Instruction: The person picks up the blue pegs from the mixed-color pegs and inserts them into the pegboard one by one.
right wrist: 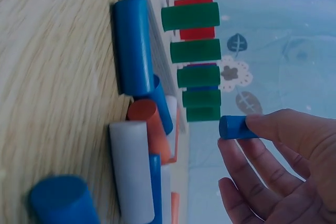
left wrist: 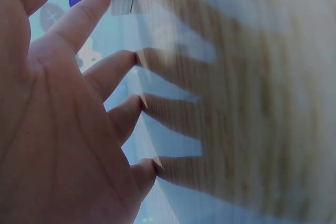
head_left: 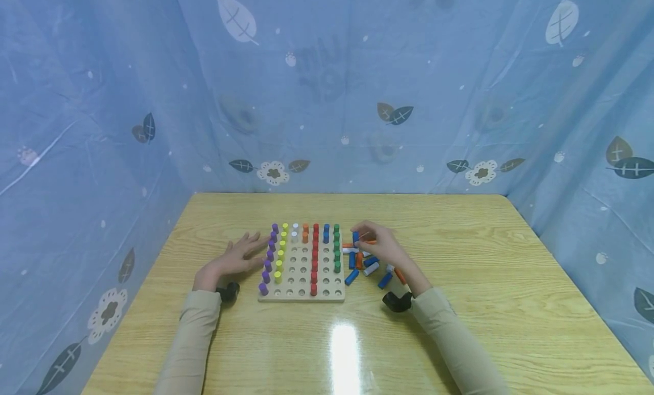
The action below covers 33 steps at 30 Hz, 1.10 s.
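A wooden pegboard [head_left: 301,298] lies on the table, with columns of purple, yellow, white, orange, red, blue and green pegs standing in it. The purple and red columns reach the front row; the white, orange and blue ones show pegs only at the back. My left hand [head_left: 235,259] rests with spread fingers at the board's left side; in the left wrist view a fingertip touches its edge. My right hand [head_left: 385,247] pinches a blue peg [right wrist: 233,127] between thumb and fingers, held in the air right of the green pegs [right wrist: 195,51].
Loose pegs lie in a heap against the board's right side, among them an orange peg [head_left: 360,261], a white peg [right wrist: 130,171] and a blue peg [head_left: 351,277]. A blue patterned curtain [head_left: 347,100] hangs behind and beside the wooden table [head_left: 276,349].
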Motion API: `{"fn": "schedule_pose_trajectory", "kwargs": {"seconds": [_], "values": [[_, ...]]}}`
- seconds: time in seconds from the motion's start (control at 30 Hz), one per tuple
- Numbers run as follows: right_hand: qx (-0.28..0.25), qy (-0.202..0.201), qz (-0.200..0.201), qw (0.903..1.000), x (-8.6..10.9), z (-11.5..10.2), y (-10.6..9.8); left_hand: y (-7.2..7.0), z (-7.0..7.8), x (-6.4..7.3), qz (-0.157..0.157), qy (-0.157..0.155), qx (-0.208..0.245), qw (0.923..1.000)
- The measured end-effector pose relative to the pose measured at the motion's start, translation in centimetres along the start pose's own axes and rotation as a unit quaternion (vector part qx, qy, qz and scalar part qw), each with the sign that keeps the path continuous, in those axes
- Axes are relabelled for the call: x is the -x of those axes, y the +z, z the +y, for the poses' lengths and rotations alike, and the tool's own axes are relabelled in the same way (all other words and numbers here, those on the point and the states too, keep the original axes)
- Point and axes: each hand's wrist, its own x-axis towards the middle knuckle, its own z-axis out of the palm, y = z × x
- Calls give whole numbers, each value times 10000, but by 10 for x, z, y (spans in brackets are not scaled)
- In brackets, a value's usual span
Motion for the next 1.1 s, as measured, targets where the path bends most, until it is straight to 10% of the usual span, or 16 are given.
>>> {"fn": "schedule_pose_trajectory", "kwargs": {"seconds": [0.83, 1.1], "values": [[-648, -95, -148, 9977, -15, -47, 16, -1, 1, 1, 8, -11, 42, 10000], [-327, -67, -54, 9994, -27, -19, 31, -1, 1, 0, -45, -46, 56, 10000]]}}
